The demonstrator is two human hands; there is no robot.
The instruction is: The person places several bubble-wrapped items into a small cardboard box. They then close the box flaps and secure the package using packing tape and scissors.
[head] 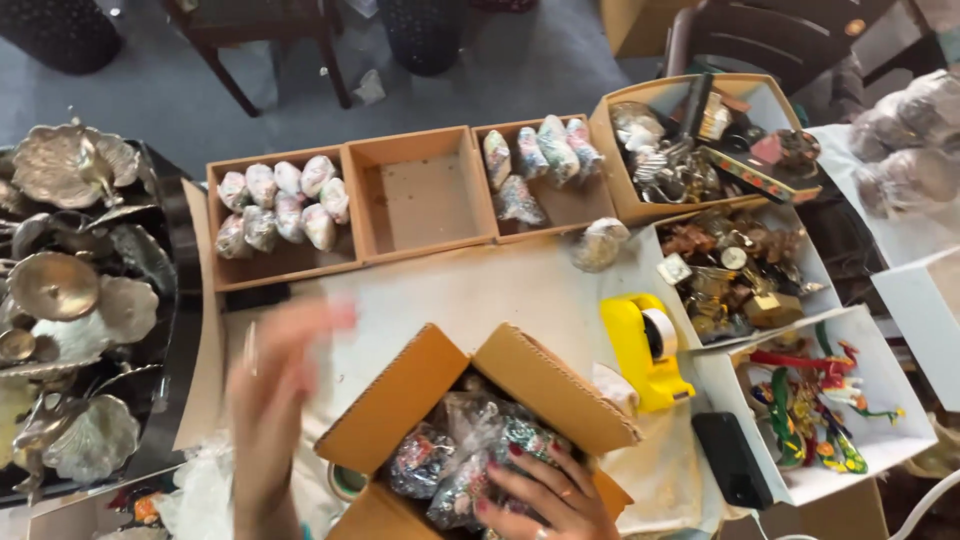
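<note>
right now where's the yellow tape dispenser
In the head view the yellow tape dispenser sits on the table right of centre, just right of the open cardboard box, with a black phone lying near its lower right.

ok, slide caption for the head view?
Right hand reaches into open cardboard box of wrapped bundles; left hand raised, blurred.

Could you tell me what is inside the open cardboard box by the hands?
The cardboard box holds plastic-wrapped colourful items; the right hand rests on them. Flaps and hand hide the rest.
</note>
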